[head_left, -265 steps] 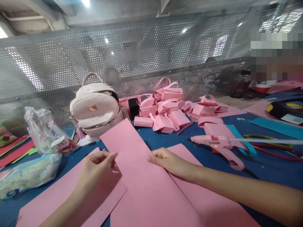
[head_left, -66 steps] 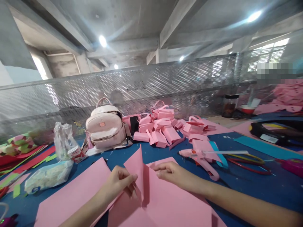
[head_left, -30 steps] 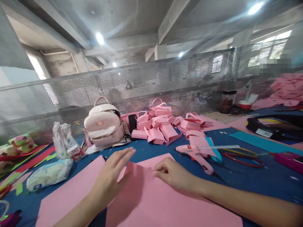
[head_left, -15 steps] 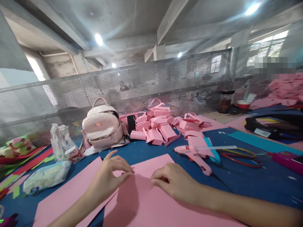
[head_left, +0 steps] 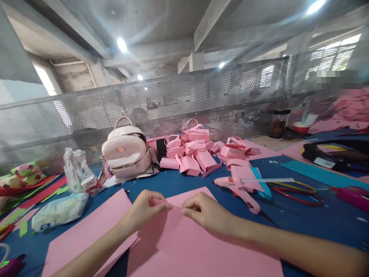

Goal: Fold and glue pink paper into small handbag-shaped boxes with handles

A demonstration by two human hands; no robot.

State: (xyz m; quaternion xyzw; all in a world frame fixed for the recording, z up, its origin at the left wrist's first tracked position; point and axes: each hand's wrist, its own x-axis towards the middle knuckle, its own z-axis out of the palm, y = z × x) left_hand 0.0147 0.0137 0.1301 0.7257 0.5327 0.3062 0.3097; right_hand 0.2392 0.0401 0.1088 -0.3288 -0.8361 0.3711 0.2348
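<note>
A large pink sheet (head_left: 201, 250) lies on the blue table in front of me. My left hand (head_left: 150, 211) is over its upper left part, thumb and fingers pinched together; what they hold, if anything, is too small to tell. Close to its right, my right hand (head_left: 201, 213) has its fingers curled in a pinch at the sheet's surface, and nothing can be made out between them. Under my left forearm lies a second pink sheet (head_left: 95, 227). The pink glue gun (head_left: 242, 192) rests beyond my right hand.
A pale backpack (head_left: 127, 152) stands at the back beside a pile of folded pink paper bags (head_left: 196, 150). Plastic bags (head_left: 60, 211) lie at the left. Teal strips (head_left: 319, 173), a magenta tool (head_left: 353, 198) and a lidded jar (head_left: 279, 124) are at the right.
My left hand has moved slightly right, and its raised, spread fingers have closed into a pinch. My right hand has barely moved. The view has shifted a little.
</note>
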